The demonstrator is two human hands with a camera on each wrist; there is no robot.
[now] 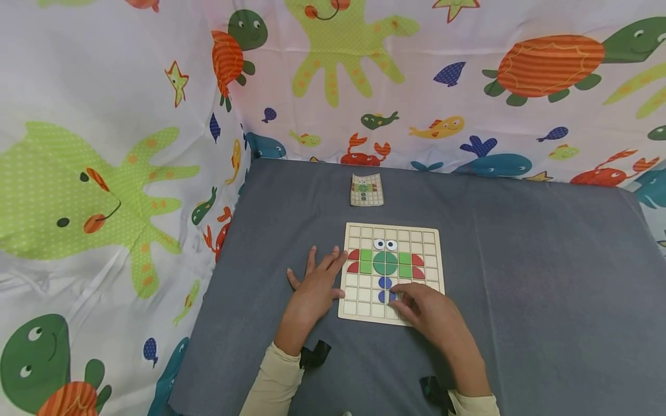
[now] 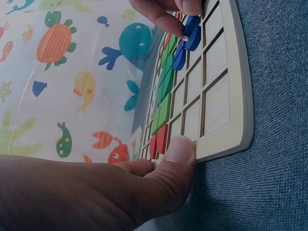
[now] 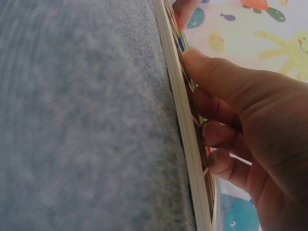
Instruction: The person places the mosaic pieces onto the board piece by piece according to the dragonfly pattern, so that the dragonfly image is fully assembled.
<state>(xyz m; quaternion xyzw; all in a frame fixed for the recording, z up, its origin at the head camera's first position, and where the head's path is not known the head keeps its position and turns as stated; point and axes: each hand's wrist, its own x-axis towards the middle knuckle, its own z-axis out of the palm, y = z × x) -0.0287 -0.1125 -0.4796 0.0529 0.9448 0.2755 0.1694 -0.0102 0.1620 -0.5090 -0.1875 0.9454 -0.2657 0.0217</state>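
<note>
A square wooden grid board (image 1: 359, 310) lies on the grey cloth. Two eye pieces (image 1: 385, 244) sit above a green circle of quarter pieces (image 1: 385, 263), with light green squares (image 1: 366, 262) and red quarter pieces (image 1: 418, 266) at both sides. Below the circle are blue pieces (image 2: 179, 55). My right hand (image 1: 434, 315) is over the board's lower part, thumb and index finger pinching a blue piece (image 1: 392, 297). My left hand (image 1: 314, 292), fingers spread, rests at the board's left edge; its thumb (image 2: 180, 150) touches the rim. The right wrist view hides the pinched piece.
Behind the board lies a small pattern card (image 1: 366, 190) printed with a similar grid figure. A white sea-animal print curtain (image 1: 395, 138) stands along the back and left of the grey cloth (image 1: 551, 277). Black straps (image 1: 314, 353) hang at both wrists.
</note>
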